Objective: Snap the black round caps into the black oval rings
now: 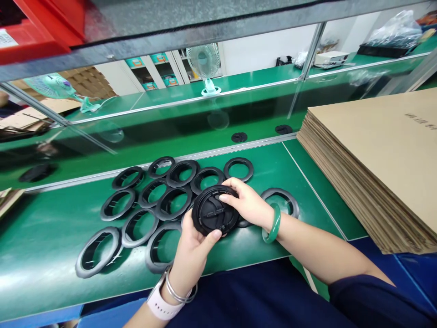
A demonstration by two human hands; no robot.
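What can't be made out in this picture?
Head view:
Underside of the black round part: turned away, partly covered by the left hand.
Dark piece below the right hand: mostly hidden by hand and part.
Red bin: cut off by the top-left corner.
Print on the cardboard stack: too blurred to read.
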